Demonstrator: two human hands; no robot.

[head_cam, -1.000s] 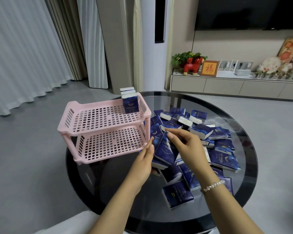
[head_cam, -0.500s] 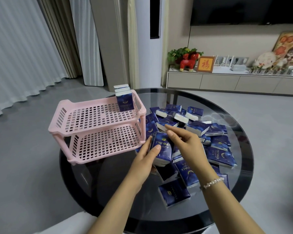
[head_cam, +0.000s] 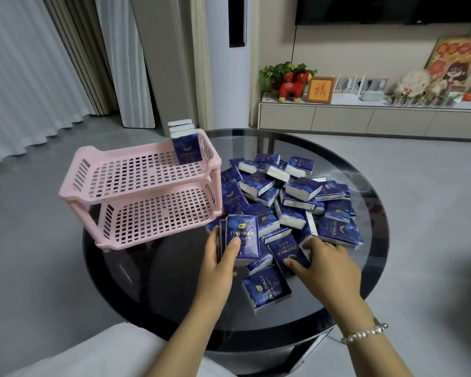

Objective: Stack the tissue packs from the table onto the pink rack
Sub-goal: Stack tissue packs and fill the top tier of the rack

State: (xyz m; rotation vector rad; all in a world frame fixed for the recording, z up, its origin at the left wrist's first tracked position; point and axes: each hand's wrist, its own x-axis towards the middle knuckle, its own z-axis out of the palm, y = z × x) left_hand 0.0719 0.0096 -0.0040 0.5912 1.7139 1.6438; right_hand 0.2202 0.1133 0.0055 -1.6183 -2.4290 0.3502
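Left hand wrapped around an upright bundle of tissue packs, thumb across the front pack, just off the rack's near right corner. Right hand spread low over the heap of packs right of the rack, fingers curling onto 1 flat pack; probably mid-pick, not yet lifted. Pink rack at the left of the table, both tiers nearly bare apart from a short row of packs upright at the rack's far right corner on the top tier. Likely trouble: slick wrappers, so the bundle fanning out of a 1-handed grip on the way to the rack. Also possible: a knock against the standing row, tipping it over the rack's rim. Pulling from the heap could send loose packs sliding across the glossy table, away from the rack.
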